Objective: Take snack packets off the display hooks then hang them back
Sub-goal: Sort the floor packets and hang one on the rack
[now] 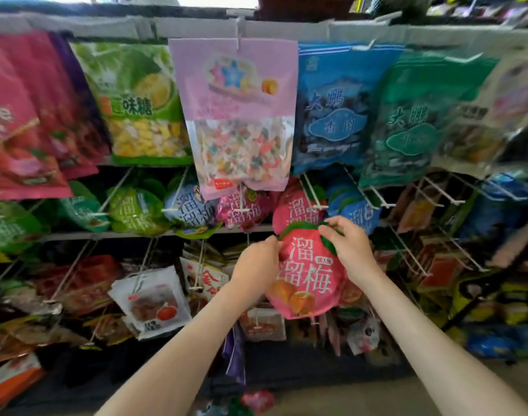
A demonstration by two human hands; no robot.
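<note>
Where the pink packet is: in front of the middle row of the rack, a little right of centre, held in the air by both hands. Its green leaf top is just below the tip of a white wire hook.
Pink packet, look: round like a peach, with white Chinese letters and an orange fruit picture in the low part; it is upright and faces the camera.
Left hand: at the upper left edge of the pink packet; the fingers pinch this edge.
Right hand: at the upper right; the fingers are curled over the green leaf part and hold it.
Second peach packet: hangs on the white wire hook, farther and higher than the held one, and its low part is hidden by it.
Middle row, to the left: a magenta packet, a blue round packet and a green round packet, each on its own hook.
Middle row, to the right: a blue packet, then more wire hooks that point to the near side.
Top row, from left: red bags, a green bag with yellow candy, a lilac bag with stars in the centre, a blue bag and a teal bag; the outer ones are blurred.
Low row: a white packet with a red fruit picture, left of the arms; the other packets there are too blurred to tell.
Floor: pale, at the near right.
</note>
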